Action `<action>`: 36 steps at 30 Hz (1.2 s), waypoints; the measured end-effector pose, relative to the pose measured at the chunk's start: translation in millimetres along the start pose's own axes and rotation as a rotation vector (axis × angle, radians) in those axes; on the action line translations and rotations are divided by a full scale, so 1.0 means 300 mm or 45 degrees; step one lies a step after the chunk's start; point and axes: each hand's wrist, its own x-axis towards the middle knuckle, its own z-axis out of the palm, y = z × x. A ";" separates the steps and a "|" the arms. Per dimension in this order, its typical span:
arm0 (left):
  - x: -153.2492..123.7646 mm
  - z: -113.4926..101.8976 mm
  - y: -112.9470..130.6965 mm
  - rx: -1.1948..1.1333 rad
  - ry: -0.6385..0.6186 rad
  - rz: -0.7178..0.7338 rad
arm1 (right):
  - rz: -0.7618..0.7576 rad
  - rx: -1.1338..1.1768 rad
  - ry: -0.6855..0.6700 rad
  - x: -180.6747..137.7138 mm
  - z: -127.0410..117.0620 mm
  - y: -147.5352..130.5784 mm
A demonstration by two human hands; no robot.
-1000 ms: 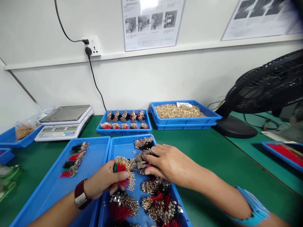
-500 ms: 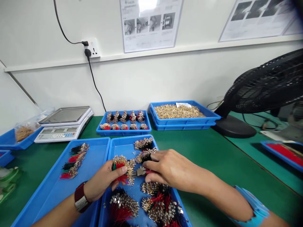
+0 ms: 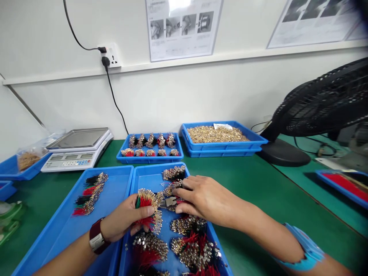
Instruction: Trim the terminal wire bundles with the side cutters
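My left hand [image 3: 132,214] is closed around a bundle of short red and green wires [image 3: 147,199] with gold metal terminals fanned along its right edge. In my right hand [image 3: 201,195] is a pair of pliers [image 3: 169,202], its red handles mostly hidden by my fingers. The plier tips touch or nearly touch the gold terminals; I cannot tell if the jaws grip one. Both hands are over a blue tray [image 3: 146,172]. More wire bundles with silvery ends lie in it, among them a red one [image 3: 151,247] and a black one [image 3: 188,224].
Left of this tray, another blue tray [image 3: 63,226] holds a row of wire bundles. Behind stand a scale [image 3: 77,147], a tray of bundles [image 3: 149,159] and stacked trays of gold terminals [image 3: 224,147]. A black fan [image 3: 284,153] is at the right.
My left hand has turned the bundle slightly, so its gold terminals fan out more toward me. The pliers stay beside the terminals, shifted a little up and left. The view has tilted slightly.
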 end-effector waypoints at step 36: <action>-0.005 -0.020 -0.007 -0.047 -0.042 -0.063 | -0.097 0.132 -0.035 0.005 -0.001 -0.004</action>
